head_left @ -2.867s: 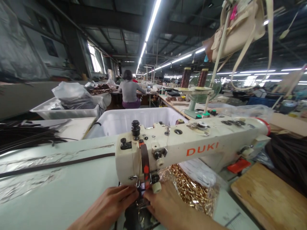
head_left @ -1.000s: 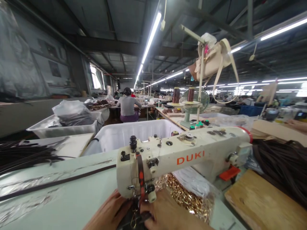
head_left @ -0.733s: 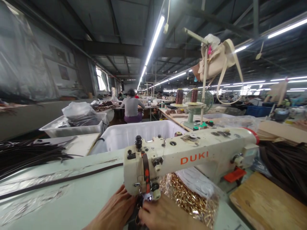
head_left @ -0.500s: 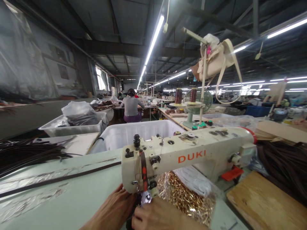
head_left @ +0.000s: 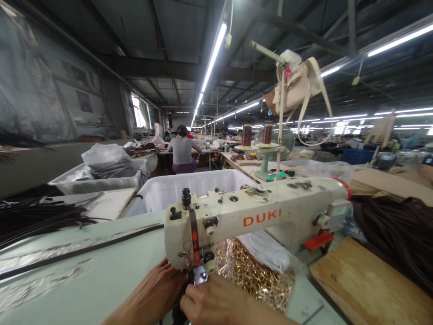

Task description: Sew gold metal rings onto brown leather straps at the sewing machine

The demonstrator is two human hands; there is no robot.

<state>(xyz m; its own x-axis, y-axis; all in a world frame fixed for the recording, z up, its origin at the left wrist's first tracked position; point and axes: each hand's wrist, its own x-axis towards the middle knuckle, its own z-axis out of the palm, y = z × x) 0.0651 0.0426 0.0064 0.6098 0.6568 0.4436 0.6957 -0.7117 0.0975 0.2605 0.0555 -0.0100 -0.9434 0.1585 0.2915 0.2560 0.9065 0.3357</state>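
The white sewing machine (head_left: 223, 221) marked DUKI stands in front of me, its head end at the left. Below that end, my left hand (head_left: 152, 289) reaches in with its fingers stretched forward; the tips are hidden behind the machine head and the other hand. My right hand (head_left: 209, 300) is closed, knuckles curled, just right of the presser area. What its fingers hold is hidden. A dark piece of material (head_left: 177, 311) shows in the gap between the hands. A lit metal part (head_left: 200, 274) sits above the right fingers. One dark strap (head_left: 84, 248) runs across the table to behind the machine head.
Behind the arm lies a clear bag of gold-coloured metal fittings (head_left: 267, 280). A wooden board (head_left: 372, 280) and dark straps (head_left: 395, 230) are at right, more dark strips (head_left: 40, 221) at left. A white bin (head_left: 196, 183) stands beyond; a person (head_left: 182, 151) sits farther off.
The whole view has shifted slightly, so the machine and surroundings appear farther left. Both hands keep nearly the same place at the machine head.
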